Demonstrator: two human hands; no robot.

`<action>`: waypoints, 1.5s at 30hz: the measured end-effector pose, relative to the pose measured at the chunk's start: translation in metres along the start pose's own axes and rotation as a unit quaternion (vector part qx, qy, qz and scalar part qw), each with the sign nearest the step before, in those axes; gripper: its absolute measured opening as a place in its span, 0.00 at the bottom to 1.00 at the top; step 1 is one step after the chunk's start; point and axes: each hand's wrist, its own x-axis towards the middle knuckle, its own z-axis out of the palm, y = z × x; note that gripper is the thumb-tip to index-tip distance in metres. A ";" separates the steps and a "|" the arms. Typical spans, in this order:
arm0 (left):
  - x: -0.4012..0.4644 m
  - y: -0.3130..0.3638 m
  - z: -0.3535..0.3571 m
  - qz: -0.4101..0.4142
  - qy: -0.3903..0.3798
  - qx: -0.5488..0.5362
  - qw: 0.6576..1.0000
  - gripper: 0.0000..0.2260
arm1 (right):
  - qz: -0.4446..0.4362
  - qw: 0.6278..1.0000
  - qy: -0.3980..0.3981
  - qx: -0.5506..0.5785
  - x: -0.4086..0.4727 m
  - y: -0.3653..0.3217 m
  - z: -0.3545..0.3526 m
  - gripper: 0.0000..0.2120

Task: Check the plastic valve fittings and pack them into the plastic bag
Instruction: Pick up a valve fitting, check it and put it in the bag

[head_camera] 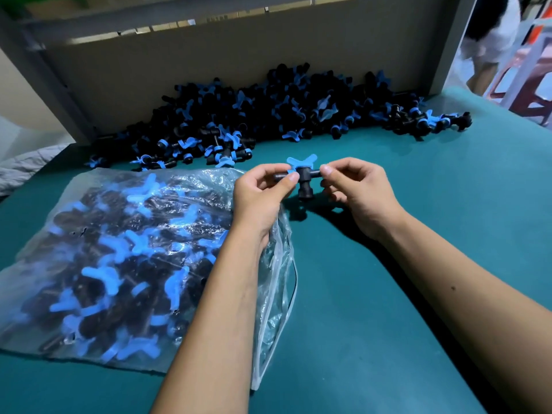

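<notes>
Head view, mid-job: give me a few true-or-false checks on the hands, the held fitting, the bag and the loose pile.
1. Both hands hold one valve fitting. True: left hand and right hand pinch its two side ends.
2. The held fitting's handle is red. False: it is blue.
3. The plastic bag is empty. False: it holds many fittings.
4. The loose pile lies beyond the hands, against the grey back panel. True.
5. The bag lies right of the right arm. False: it lies on the left, partly under the left forearm.
</notes>
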 end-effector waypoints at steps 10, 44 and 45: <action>0.002 -0.001 -0.003 0.008 -0.012 0.031 0.999 0.07 | -0.010 1.000 0.013 -0.010 0.001 0.001 0.000 0.04; 0.000 0.000 0.012 0.024 0.117 0.100 0.988 0.10 | -0.221 0.920 -0.012 -0.323 -0.014 -0.002 0.012 0.09; -0.001 0.000 0.014 0.024 0.122 0.105 0.987 0.11 | -0.227 0.919 -0.027 -0.322 -0.015 -0.001 0.013 0.10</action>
